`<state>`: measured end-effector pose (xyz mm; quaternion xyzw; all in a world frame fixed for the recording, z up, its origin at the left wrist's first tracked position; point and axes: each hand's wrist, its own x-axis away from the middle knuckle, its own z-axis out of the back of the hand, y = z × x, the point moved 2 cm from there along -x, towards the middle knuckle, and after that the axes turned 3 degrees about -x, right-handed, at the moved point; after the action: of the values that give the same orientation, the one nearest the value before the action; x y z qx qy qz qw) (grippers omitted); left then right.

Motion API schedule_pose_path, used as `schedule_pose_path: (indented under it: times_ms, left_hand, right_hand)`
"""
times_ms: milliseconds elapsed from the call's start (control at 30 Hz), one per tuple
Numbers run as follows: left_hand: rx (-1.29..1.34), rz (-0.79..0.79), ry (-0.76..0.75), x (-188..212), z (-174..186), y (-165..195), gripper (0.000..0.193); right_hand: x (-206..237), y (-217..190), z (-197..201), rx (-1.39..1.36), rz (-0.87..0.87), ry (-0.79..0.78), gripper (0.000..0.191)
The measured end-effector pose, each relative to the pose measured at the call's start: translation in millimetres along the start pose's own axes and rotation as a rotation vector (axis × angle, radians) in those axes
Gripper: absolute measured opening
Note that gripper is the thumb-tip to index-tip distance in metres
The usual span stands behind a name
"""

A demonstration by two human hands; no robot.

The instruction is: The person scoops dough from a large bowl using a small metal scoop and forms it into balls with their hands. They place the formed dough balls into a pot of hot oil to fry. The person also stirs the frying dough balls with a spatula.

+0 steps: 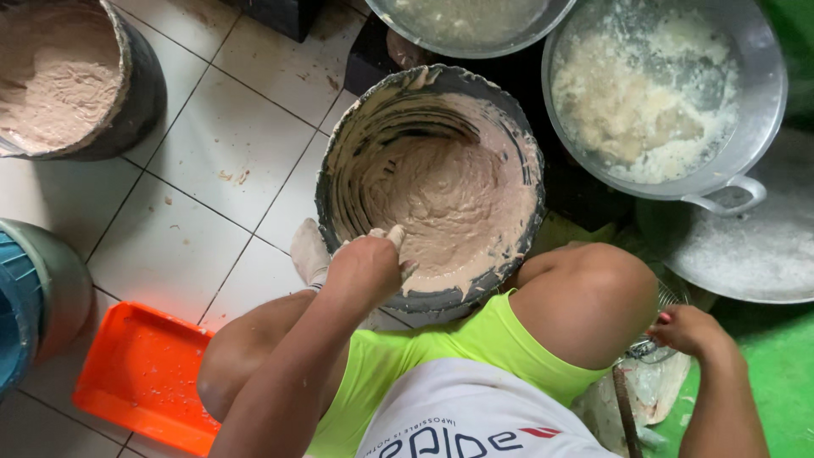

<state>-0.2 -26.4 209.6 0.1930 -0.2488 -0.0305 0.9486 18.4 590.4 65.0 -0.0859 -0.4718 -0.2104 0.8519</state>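
The left hand (366,265) is clenched around a paste-smeared tool at the near rim of a bucket of pinkish batter (441,191) on the tiled floor (203,170); scraping goes best with the tool pressed firmly along the wall. The right hand (688,329) pinches a wire object.

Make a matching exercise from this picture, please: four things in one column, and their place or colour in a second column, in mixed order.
Things:
1. tray
2. bucket
3. pan
4. left hand

Places or colours:
A. silver, with white crumbly mass, top right
B. orange, on the floor, bottom left
C. on the near rim of the bucket
D. dark, with pinkish-brown paste, in the middle

Pairs: 1-B, 2-D, 3-A, 4-C
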Motion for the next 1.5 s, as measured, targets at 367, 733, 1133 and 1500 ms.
schedule_pose_path:
  times_ms: [367,733,1133,1500]
  left_hand:
    - [0.003,-0.084,0.164,7,21,14,0.039]
    - [0.468,-0.355,0.473,-40,-3,64,0.059]
    - [0.331,-0.272,0.424,-112,-133,57,0.009]
    - [0.199,-0.304,0.569,-138,-97,63,0.008]
  right_hand:
    - [-14,4,-23,0.108,-0.048,0.157,0.040]
    - [-62,-125,106,0.049,0.559,0.629,0.033]
    - [-89,-365,109,0.230,1.208,0.389,0.026]
    - [-86,-402,111,0.317,1.323,0.282,0.031]
